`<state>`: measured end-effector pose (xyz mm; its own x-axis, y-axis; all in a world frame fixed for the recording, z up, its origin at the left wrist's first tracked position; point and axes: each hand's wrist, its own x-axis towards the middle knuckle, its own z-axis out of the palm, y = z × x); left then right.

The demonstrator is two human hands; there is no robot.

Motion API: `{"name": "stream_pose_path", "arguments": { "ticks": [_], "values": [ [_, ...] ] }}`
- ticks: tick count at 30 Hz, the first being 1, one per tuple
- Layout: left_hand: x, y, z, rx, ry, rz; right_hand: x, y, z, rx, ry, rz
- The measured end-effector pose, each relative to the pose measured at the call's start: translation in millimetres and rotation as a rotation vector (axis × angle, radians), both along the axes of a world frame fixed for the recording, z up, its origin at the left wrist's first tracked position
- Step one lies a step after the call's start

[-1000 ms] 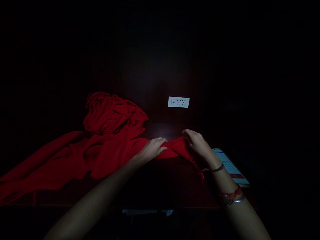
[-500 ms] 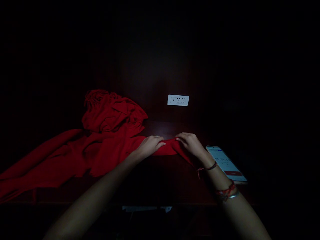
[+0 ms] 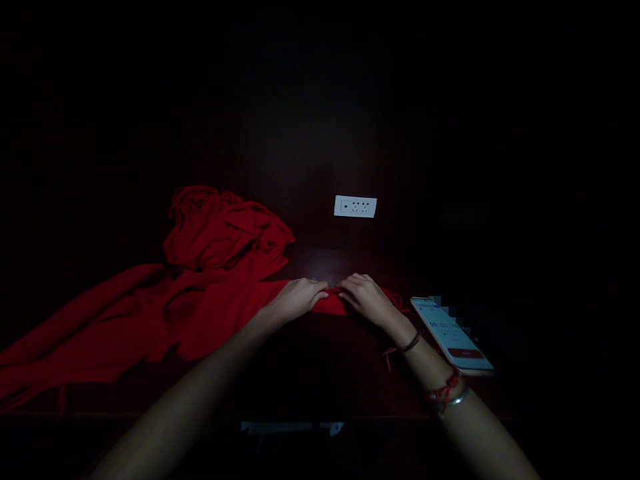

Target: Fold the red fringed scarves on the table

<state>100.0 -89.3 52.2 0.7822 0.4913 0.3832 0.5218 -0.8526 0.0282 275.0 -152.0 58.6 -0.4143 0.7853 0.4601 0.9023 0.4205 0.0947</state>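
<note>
A long red cloth with thin fringe strands, like a scarf [image 3: 210, 310], spreads across the dark table from the left edge of view to the middle, with a bunched heap of it at the back. My left hand [image 3: 300, 295] is closed on its narrow right-hand stretch, thumb and fingers pinching the upper edge. Close beside it, my right hand [image 3: 364, 297] pinches the same edge, fingers curled over the fabric. A few red strands stick out to the right behind my right hand. The fingertips partly hide the gripped cloth.
A phone [image 3: 453, 337] showing a running timer lies right of my right forearm. A white socket plate [image 3: 355, 207] is on the dark wall behind. Pale flat items [image 3: 277, 427] show below the table's front edge. The surroundings are very dark.
My right hand has moved slightly left, nearer my left hand. The cloth's right end, which hung toward me under my right wrist, now lies behind that hand. The view has tilted slightly up.
</note>
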Motion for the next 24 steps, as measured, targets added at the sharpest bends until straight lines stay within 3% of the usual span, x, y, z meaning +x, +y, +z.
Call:
{"name": "stream_pose_path", "arguments": {
  "ticks": [5,9,16,24],
  "values": [
    [-6,3,4.7,0.074,-0.048,-0.017,15,1,3.4,0.041,0.012,-0.066],
    [-8,4,5.4,0.042,-0.075,-0.001,21,0,5.6,0.006,0.021,-0.116],
    [-1,-1,0.4,-0.027,-0.017,-0.04,-2,-1,-1.5,0.009,0.03,0.027],
    [-9,3,11.1,0.026,-0.063,-0.021,13,3,3.9,0.045,0.096,-0.058]
  ]
}}
